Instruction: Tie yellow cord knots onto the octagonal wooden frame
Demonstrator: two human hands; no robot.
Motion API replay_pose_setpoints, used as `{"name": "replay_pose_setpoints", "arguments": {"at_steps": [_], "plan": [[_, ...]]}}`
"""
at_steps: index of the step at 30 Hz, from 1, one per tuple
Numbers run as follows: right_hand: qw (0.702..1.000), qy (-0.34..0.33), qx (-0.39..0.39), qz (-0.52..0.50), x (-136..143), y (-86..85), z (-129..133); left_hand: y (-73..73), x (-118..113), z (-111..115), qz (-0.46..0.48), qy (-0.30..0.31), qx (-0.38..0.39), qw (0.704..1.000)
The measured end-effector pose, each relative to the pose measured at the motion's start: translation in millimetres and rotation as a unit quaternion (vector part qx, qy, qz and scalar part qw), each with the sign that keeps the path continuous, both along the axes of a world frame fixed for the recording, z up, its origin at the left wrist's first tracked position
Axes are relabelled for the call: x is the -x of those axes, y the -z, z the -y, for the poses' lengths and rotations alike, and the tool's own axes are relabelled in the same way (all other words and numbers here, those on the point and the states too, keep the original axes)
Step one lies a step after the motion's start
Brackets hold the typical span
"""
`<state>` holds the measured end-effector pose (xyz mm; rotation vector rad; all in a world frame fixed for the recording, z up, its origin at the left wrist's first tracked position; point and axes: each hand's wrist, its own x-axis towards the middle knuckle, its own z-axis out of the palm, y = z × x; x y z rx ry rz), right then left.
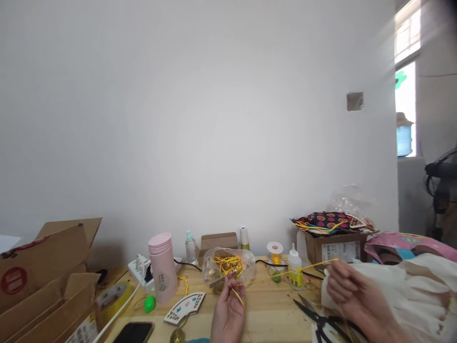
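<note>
A thin yellow cord (271,277) runs taut between my two hands above the table. My left hand (227,307) is palm up, its fingertips pinched on the cord, and a loose tail hangs down past the palm. A narrow brown edge of something (218,282) shows by those fingertips; I cannot tell if it is held. To the right, my right hand (352,288) is closed, with the cord's other stretch pinched between thumb and fingers. Black-handled scissors (316,315) lie partly open, just left of my right hand. Behind my left hand sits a clear bag (249,267) with yellow cords.
A fan-shaped plaque (185,307), a phone (134,332) and a pink tumbler (164,267) are on the left, beside cardboard boxes (46,281). A glue bottle (294,271) and a yellow thread spool (275,256) stand behind the cord. White cloth (403,290) lies at the right.
</note>
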<state>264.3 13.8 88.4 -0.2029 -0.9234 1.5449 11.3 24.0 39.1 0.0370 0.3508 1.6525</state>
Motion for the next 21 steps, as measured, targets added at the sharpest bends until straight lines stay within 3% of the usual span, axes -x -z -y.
{"name": "replay_pose_setpoints", "arguments": {"at_steps": [2,4,8,17,21], "plan": [[0.987,0.098,-0.006,-0.125,-13.8,-2.9,2.1,0.2,1.2,-0.2,0.009,-0.002,-0.001,1.000],[0.964,0.146,-0.003,-0.220,-23.9,-4.7,4.7,0.8,2.3,0.2,0.022,0.000,-0.015,1.000],[0.939,0.131,0.023,-0.318,-30.2,-5.1,7.0,2.7,3.8,1.1,0.056,-0.005,-0.051,0.997],[0.946,0.085,0.066,-0.307,-8.7,-2.4,1.9,4.2,-0.7,2.3,0.093,0.029,-0.048,0.994],[0.968,0.093,0.034,-0.232,-4.0,-20.8,-2.3,8.6,-0.8,0.3,0.102,0.047,-0.035,0.993]]}}
